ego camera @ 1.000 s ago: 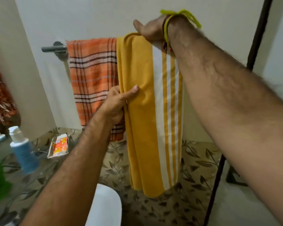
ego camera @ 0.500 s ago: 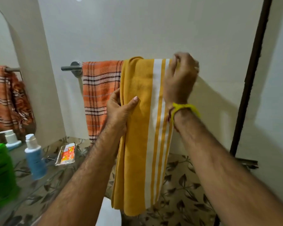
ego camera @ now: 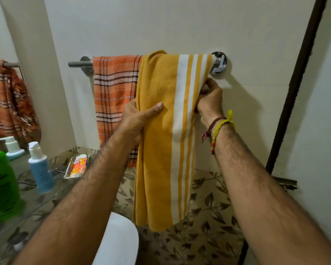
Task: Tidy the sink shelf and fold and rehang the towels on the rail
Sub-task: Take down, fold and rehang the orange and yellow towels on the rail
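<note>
A yellow towel [ego camera: 161, 142] with white stripes hangs folded over the chrome rail [ego camera: 78, 64] on the wall. An orange plaid towel [ego camera: 113, 96] hangs to its left on the same rail. My left hand [ego camera: 136, 121] grips the yellow towel's left edge at mid height, thumb across the front. At the towel's right edge, just below the rail's right bracket [ego camera: 219, 63], my right hand [ego camera: 208, 100] pinches the cloth, fingers curled behind it.
A glass shelf [ego camera: 46, 190] at the left carries a green bottle [ego camera: 1, 186], a blue bottle [ego camera: 41, 169], a white pump bottle [ego camera: 11, 146] and a soap packet in a dish [ego camera: 77, 166]. A mirror shows the orange towel. A white basin rim [ego camera: 118, 241] lies below. A dark door frame [ego camera: 294, 83] stands right.
My right hand has come down from the top of the rail to the yellow towel's right edge below the bracket. The left hand keeps its grip. The view has tilted down.
</note>
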